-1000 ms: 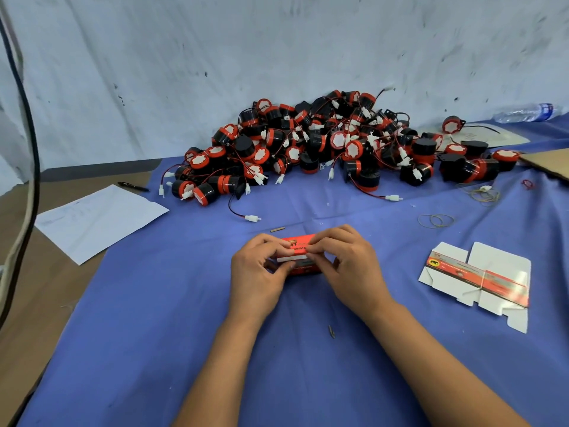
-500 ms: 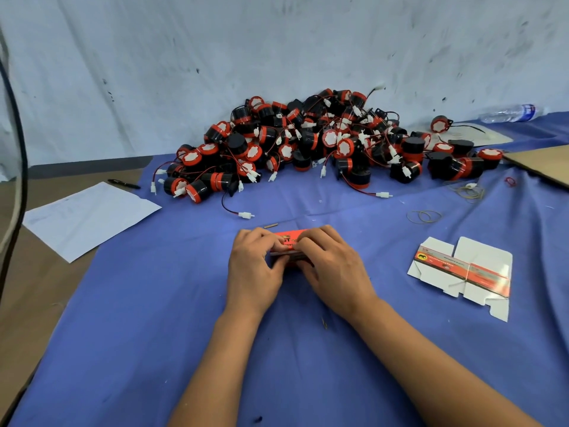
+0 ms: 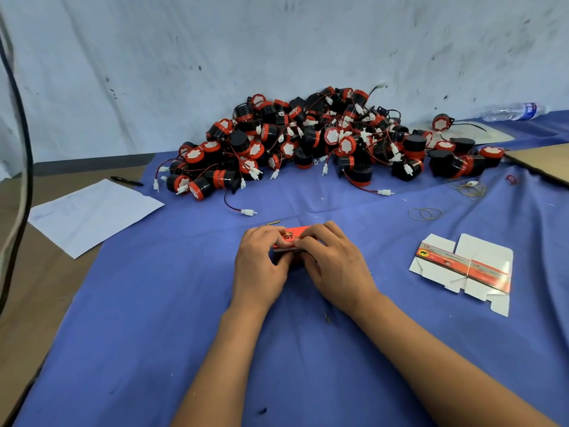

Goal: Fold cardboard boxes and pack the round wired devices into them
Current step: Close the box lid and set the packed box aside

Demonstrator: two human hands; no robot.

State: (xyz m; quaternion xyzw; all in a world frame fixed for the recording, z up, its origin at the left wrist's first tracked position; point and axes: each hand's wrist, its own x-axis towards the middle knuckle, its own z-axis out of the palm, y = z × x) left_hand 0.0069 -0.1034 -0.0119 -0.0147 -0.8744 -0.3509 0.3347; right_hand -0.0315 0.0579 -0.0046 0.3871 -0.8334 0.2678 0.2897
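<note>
Both hands have barely shifted since a second ago, box still between them. Left hand and right hand clamp the small red cardboard box on the blue-cloth surface, mid-near. Heap of black-and-red round wired devices sits far; flat unfolded box blank lies right.

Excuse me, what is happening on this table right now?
A person is packing small devices into boxes. Both hands, left hand and right hand, grip one small red box on the blue cloth, apparently closing it. A flat unfolded box lies to the right. A big pile of round wired devices waits behind, by the wall.
</note>
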